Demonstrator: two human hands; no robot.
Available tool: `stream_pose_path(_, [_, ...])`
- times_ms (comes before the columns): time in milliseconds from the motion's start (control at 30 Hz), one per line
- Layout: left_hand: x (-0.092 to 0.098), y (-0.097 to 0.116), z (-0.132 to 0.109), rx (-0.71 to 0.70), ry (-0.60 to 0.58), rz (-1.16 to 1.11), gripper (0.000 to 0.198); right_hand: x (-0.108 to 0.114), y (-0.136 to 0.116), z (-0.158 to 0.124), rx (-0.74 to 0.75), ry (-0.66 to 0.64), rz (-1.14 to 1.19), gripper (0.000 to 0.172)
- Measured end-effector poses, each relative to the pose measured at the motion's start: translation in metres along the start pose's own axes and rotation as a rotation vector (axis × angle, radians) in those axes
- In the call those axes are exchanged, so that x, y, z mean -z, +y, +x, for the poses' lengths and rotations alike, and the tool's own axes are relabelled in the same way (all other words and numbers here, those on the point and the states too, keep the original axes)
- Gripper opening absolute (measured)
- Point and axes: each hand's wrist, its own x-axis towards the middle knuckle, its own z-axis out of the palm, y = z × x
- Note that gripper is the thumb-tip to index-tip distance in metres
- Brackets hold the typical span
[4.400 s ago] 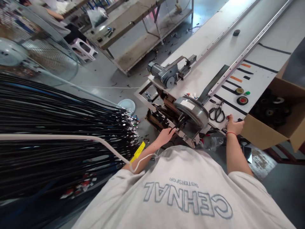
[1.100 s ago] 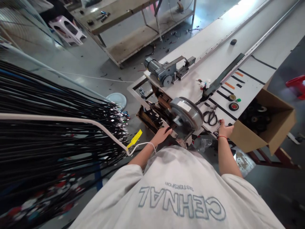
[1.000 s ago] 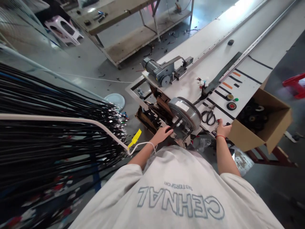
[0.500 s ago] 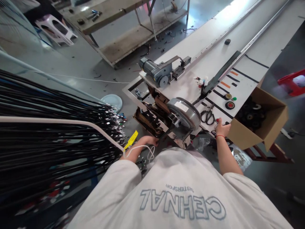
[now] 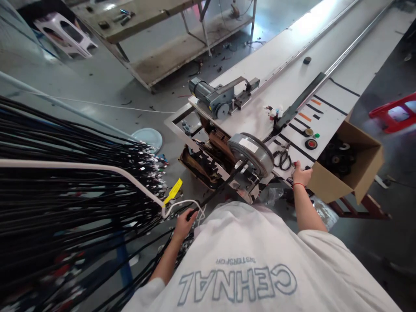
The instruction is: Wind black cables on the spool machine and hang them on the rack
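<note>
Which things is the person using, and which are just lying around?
In hand: left hand gripping black cable, which runs to the grey drum; right hand on the white table edge.
Lying about: scissors, tape roll, cardboard box, red stool.

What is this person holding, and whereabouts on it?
The left hand grips a black cable low down, away from the grey drum. The right hand rests on the bench edge; any hold there cannot be told.

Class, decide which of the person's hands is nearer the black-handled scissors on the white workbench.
Right. The right hand is at the white workbench edge, just beside the black-handled scissors; the left hand is far off, gripping a black cable.
</note>
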Motion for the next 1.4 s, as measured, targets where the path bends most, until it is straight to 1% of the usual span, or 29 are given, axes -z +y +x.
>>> stream_pose_path(67, [-0.003, 0.003, -0.004, 0.022, 0.018, -0.057, 0.044, 0.001, -0.001, -0.002, 0.007, -0.003, 0.001, 0.071])
stream_pose_path(200, [-0.009, 0.003, -0.004, 0.039, 0.059, -0.139, 0.045, 0.002, -0.003, -0.005, -0.009, -0.013, 0.002, 0.067])
stream_pose_path(367, [-0.013, 0.003, -0.007, 0.071, 0.069, -0.178, 0.047, 0.003, -0.005, -0.007, -0.010, -0.010, 0.008, 0.073])
stream_pose_path(500, [-0.012, 0.011, -0.008, 0.070, 0.074, -0.182, 0.048, 0.001, -0.003, -0.005, -0.023, -0.015, 0.029, 0.072])
stream_pose_path(567, [-0.013, 0.018, -0.005, 0.062, 0.051, -0.179, 0.048, 0.000, -0.002, -0.004, -0.020, -0.016, 0.039, 0.072])
stream_pose_path(700, [-0.015, 0.033, 0.004, 0.013, 0.002, -0.162, 0.046, -0.002, 0.001, -0.003, -0.019, -0.015, 0.052, 0.071])
stream_pose_path(833, [-0.015, 0.047, 0.016, -0.042, -0.002, -0.127, 0.047, -0.002, 0.000, -0.004, -0.015, -0.016, 0.053, 0.069])
stream_pose_path(967, [-0.014, 0.062, 0.029, -0.129, -0.004, -0.091, 0.041, 0.000, -0.002, -0.006, -0.012, -0.020, 0.051, 0.070])
stream_pose_path(1100, [-0.018, 0.074, 0.044, -0.155, -0.026, -0.085, 0.040, 0.000, -0.002, -0.008, -0.015, -0.025, 0.065, 0.071])
stream_pose_path(1267, [-0.024, 0.082, 0.065, -0.294, -0.026, -0.097, 0.038, 0.000, -0.003, -0.010, -0.007, -0.010, 0.051, 0.071])
stream_pose_path(1333, [-0.027, 0.082, 0.070, -0.289, -0.050, -0.149, 0.040, 0.000, -0.003, -0.011, 0.006, -0.005, 0.048, 0.072])
stream_pose_path(1400, [-0.031, 0.080, 0.073, -0.234, -0.108, -0.203, 0.043, 0.001, -0.003, -0.011, 0.013, -0.007, 0.056, 0.070])
